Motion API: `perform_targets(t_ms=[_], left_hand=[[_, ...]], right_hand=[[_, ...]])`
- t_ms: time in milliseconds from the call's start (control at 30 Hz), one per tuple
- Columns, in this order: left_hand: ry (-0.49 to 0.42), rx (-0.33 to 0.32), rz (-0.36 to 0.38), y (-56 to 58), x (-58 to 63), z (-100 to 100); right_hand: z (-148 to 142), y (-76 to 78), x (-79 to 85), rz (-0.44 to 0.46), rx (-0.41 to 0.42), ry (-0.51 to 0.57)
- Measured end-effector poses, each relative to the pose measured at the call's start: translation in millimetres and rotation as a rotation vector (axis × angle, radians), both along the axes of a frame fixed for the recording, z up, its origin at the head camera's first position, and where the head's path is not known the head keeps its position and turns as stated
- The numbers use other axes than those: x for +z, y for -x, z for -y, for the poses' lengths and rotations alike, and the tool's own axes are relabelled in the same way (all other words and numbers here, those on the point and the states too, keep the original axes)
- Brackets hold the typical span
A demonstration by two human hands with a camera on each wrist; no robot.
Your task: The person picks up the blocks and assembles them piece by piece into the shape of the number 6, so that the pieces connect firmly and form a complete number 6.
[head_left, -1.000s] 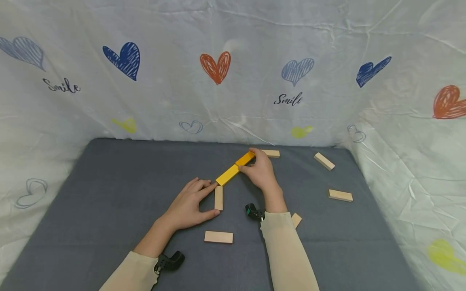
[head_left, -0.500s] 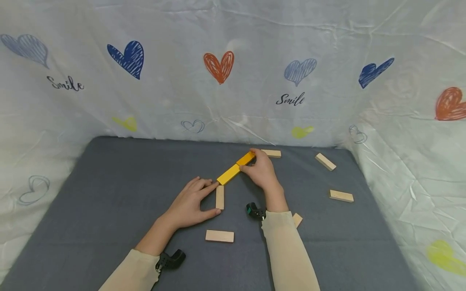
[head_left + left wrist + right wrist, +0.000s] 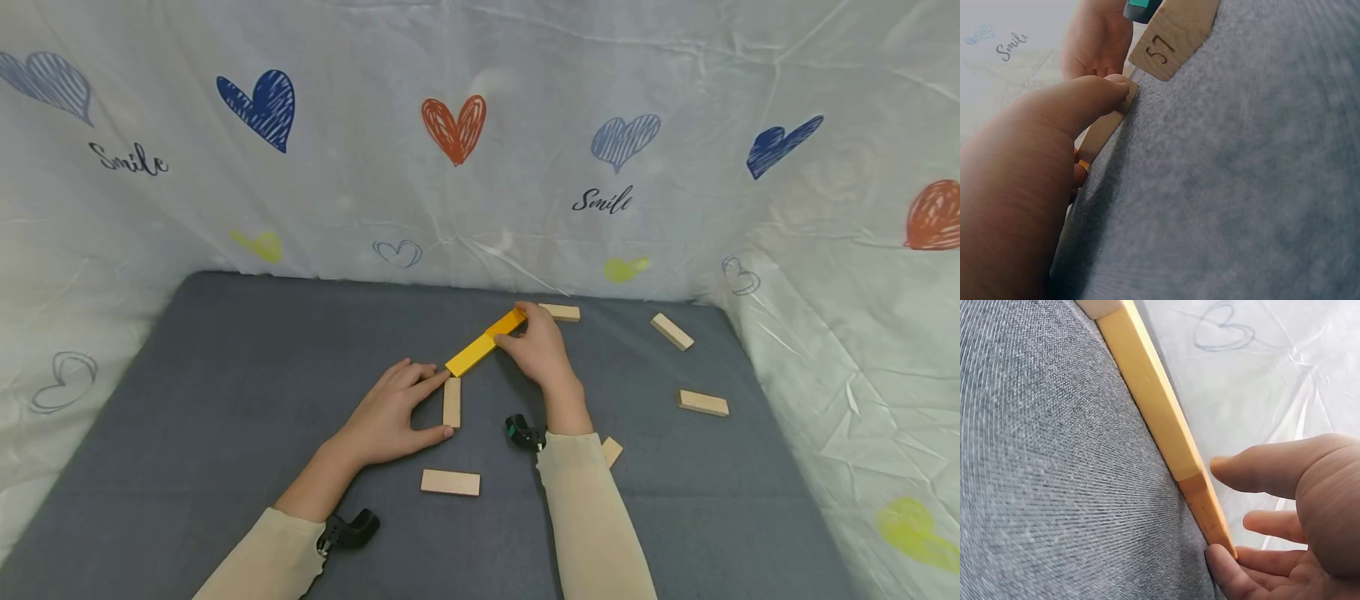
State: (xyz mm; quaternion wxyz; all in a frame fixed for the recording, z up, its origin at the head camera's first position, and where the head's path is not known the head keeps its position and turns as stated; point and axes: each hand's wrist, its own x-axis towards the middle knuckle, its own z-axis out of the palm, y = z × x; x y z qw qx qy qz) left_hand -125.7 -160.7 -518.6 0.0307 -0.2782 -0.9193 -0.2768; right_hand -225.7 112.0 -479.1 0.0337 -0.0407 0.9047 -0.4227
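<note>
Virtually nothing has shifted over the last second: both hands keep their places, which I judge to mean steadying rather than repositioning. The left hand (image 3: 386, 417) lightly pinches a plain wooden rectangular block (image 3: 452, 403) end to end, forefinger at twelve o'clock, thumb at six. The right hand (image 3: 540, 348) looks unclenched, fingers touching the far end of an orange rectangular wooden block (image 3: 506, 322), thumb just beside its seam with a yellow rectangular wooden block (image 3: 469, 357). These three touch in a row, turning towards two o'clock. Outward on grey cloth (image 3: 247, 392), a pale wooden block (image 3: 450, 482) lies at six, a second block (image 3: 612, 452) at four, a third block (image 3: 703, 403) and fourth block (image 3: 671, 332) near three, a fifth block (image 3: 562, 312) at two.
</note>
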Motion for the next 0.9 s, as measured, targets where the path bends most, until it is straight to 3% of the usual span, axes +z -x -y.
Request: perform_targets(t_ms=[900], left_hand=[[-0.004,0.016,0.023,-0.7,0.1,-1.9]], right_hand=[[-9.6,4.1,11.9,-0.019,-0.021,0.003]])
